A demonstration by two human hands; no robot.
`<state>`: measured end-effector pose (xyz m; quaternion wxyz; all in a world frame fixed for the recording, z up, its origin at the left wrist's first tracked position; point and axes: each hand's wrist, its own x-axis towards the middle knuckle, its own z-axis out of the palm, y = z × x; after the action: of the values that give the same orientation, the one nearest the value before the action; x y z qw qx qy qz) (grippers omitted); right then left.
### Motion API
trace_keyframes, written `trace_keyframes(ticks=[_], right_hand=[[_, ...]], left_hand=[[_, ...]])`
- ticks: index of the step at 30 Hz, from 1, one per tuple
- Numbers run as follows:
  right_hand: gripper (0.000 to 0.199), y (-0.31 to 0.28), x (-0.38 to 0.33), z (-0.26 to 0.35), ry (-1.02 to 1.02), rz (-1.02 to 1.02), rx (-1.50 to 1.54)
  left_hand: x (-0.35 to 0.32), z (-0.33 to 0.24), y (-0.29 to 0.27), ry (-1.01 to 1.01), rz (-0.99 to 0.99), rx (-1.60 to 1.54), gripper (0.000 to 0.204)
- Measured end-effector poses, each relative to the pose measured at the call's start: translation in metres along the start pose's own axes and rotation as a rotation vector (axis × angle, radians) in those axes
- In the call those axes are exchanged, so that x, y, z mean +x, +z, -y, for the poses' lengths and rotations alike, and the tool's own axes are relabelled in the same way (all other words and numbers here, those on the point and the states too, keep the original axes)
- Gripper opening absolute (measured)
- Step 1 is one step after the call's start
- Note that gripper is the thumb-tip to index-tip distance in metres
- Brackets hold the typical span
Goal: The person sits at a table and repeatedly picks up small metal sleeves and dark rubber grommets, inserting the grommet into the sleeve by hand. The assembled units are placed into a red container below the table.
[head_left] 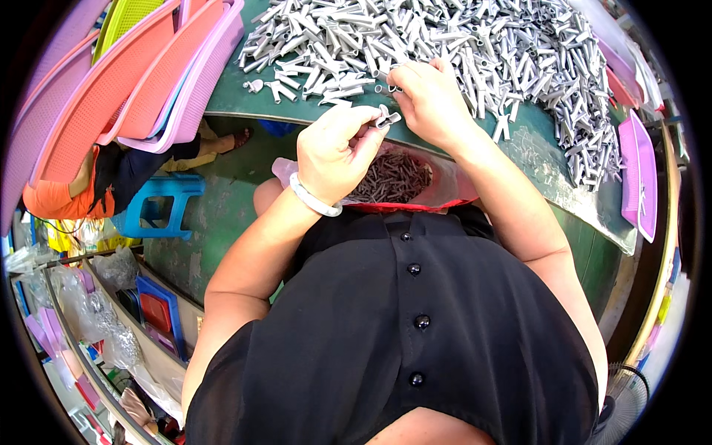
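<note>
Here my left hand point(335, 152) pinches a small grey plastic clip point(386, 117) while my right hand point(430, 100), just beyond, fingers a wire ring point(391, 88); a loose pinch could drop either into the red bag point(445, 194) below.

A person in a black buttoned top works at a green counter point(297, 111), seen from above. The left hand point(334, 156), a white bangle point(315, 199) at its wrist, pinches a small grey plastic piece point(386, 117) between its fingers point(368, 119). Just beside it, the right hand point(430, 100) holds a small metal ring point(391, 89) at its fingertips. Beyond the fingers lies a broad heap of grey plastic tubes point(460, 44). Below them, on the lap, sits a red-rimmed bag of dark small parts point(393, 178). Far left of the fingers, pink, orange and green trays point(133, 81) are stacked.
</note>
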<state>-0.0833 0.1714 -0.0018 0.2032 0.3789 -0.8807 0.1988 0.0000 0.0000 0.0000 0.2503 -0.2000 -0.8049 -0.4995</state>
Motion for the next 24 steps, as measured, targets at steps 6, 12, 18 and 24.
trace_keyframes(ticks=[6, 12, 18, 24], right_hand=[[0.021, -0.005, -0.009, 0.0, -0.015, -0.105, 0.087], [0.02, -0.013, -0.015, 0.003, -0.012, -0.171, 0.144], [0.023, -0.02, -0.022, 0.003, 0.014, -0.2, 0.131], [0.016, -0.029, -0.029, 0.001, 0.139, -0.231, 0.264]], left_hand=[[-0.005, -0.006, 0.001, -0.022, 0.046, -0.024, 0.02], [-0.001, -0.015, 0.004, 0.093, 0.046, -0.13, 0.021], [0.024, -0.024, 0.007, 0.201, -0.045, -0.049, 0.022], [0.034, -0.032, 0.01, 0.222, -0.061, -0.054, 0.018]])
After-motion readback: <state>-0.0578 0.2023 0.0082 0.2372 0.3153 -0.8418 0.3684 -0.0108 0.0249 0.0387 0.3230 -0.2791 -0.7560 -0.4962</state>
